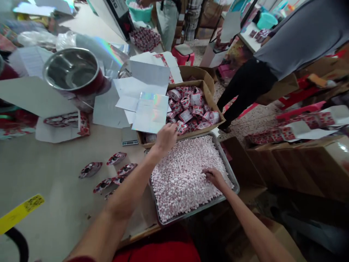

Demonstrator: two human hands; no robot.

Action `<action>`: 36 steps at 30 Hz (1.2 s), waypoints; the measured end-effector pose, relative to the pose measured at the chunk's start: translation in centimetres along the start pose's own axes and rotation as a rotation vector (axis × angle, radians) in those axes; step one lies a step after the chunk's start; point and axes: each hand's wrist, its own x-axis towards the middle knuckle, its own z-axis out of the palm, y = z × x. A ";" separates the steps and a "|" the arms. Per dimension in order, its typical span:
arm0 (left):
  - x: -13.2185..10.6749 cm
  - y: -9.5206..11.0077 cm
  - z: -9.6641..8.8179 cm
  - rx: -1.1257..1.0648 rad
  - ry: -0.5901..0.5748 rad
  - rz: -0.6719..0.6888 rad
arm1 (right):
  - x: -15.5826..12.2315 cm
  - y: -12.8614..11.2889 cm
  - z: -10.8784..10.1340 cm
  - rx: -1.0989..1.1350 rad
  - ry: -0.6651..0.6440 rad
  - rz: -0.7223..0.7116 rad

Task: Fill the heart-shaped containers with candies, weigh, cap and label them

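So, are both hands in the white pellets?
No: the right hand is at the white pellets, but the left hand is by the box of packets.

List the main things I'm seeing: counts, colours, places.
Tray: one, grey, centre
Pellets: countless, pale pink, in tray
Boxed packets: many, reddish, beyond tray
Cardboard boxes: several, brown, centre and right
Loose packets: about six, reddish, left of tray
Bowl: one, silver and red, upper left
Table: one, pale, left
Tag: one, yellow, lower left
Basins: two, teal, top
Other people: two, partly grey clothing, top
Left hand: one, bare, beside boxed packets
Right hand: one, bare, touching pellets
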 end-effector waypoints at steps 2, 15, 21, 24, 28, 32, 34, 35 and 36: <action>5.6 1.7 2.8 0.061 -0.229 0.058 | -0.5 0.4 -1.0 0.091 -0.030 -0.026; 7.2 -0.8 2.5 -0.127 -0.221 0.287 | -2.4 -5.3 -7.5 0.564 -0.036 -0.042; -2.9 3.0 -0.8 -0.256 -0.045 0.236 | -3.4 -9.8 -13.1 0.522 0.009 -0.117; -7.2 4.4 0.7 -0.380 -0.107 0.170 | -2.9 -11.0 -13.8 0.368 0.010 -0.148; -10.5 5.3 3.1 -0.439 -0.103 0.105 | -2.6 -12.1 -12.8 -0.076 0.122 -0.182; -12.2 5.8 4.4 -0.420 -0.143 0.046 | -3.9 -15.6 -11.4 -0.469 0.170 -0.254; -12.6 6.1 4.9 -0.434 -0.155 0.025 | -4.8 -17.8 -11.1 -0.579 0.161 -0.317; -12.8 6.2 5.2 -0.452 -0.156 0.009 | -5.3 -18.5 -11.2 -0.613 0.158 -0.357; -12.9 6.2 5.4 -0.474 -0.155 -0.011 | -5.6 -18.8 -11.6 -0.636 0.160 -0.389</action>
